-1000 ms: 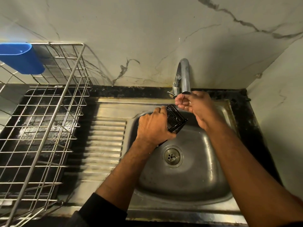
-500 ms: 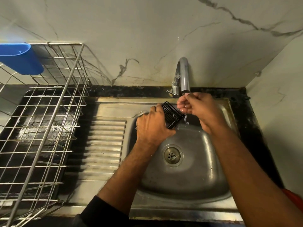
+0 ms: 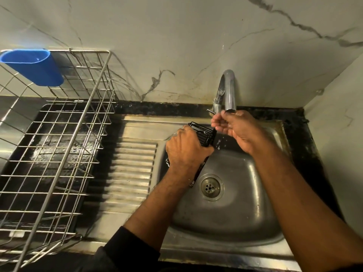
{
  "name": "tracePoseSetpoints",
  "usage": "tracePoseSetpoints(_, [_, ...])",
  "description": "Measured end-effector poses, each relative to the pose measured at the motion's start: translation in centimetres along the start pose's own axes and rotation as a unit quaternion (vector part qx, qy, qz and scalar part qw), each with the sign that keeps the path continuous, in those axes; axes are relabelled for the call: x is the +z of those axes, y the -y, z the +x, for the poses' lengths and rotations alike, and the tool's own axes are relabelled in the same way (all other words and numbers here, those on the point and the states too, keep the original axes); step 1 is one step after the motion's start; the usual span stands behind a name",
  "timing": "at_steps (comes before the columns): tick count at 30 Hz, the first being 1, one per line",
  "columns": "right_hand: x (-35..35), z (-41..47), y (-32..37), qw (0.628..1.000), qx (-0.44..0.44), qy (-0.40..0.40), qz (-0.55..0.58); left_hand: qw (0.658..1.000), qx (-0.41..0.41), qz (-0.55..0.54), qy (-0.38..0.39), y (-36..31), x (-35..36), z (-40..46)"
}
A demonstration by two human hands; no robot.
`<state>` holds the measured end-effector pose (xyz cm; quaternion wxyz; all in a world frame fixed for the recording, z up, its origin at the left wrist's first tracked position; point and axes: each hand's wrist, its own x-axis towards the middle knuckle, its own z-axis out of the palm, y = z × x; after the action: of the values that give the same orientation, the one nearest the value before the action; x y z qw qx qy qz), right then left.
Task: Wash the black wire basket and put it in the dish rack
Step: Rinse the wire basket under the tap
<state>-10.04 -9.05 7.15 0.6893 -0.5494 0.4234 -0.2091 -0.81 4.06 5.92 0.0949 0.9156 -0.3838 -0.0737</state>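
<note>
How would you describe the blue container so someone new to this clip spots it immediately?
Start at the large wire dish rack left of the steel sink. Follow its top rail to the far left corner by the marble wall. There hangs the blue container, a smooth plastic cup with an open top, the only coloured, solid-walled thing among bare metal wires.

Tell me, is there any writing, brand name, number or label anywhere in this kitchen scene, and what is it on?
None can be read: no text shows on the blue cup, dish rack, tap, sink or black wire basket gripped in the left hand.
</note>
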Motion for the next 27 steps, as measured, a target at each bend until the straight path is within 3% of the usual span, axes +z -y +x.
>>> tracePoseSetpoints(6, [-2.0, -0.9, 0.8, 0.998, -0.018, 0.011, -0.063, 0.999, 0.039, -0.013, 0.026, -0.6, 0.2, 0.7])
tracePoseSetpoints(10, [-2.7, -1.5, 1.0, 1.0, -0.021, -0.009, -0.011, 0.998, 0.052, -0.022, 0.028, -1.6, 0.3, 1.0])
tracePoseSetpoints(13, [-3.2, -2.0, 0.6, 0.997, -0.035, 0.006, -0.071, 0.998, 0.061, -0.025, 0.023, -2.2, 0.3, 1.1])
tracePoseSetpoints(18, [-5.1, -2.6, -0.1, 0.986, -0.065, -0.134, -0.071, 0.996, 0.067, -0.039, 0.051, -2.5, -0.2, 1.6])
tracePoseSetpoints(27, [-4.2, -4.3, -4.9, 0.984, -0.025, -0.148, -0.094, 0.996, 0.061, -0.041, 0.054, -2.1, -0.9, 1.6])
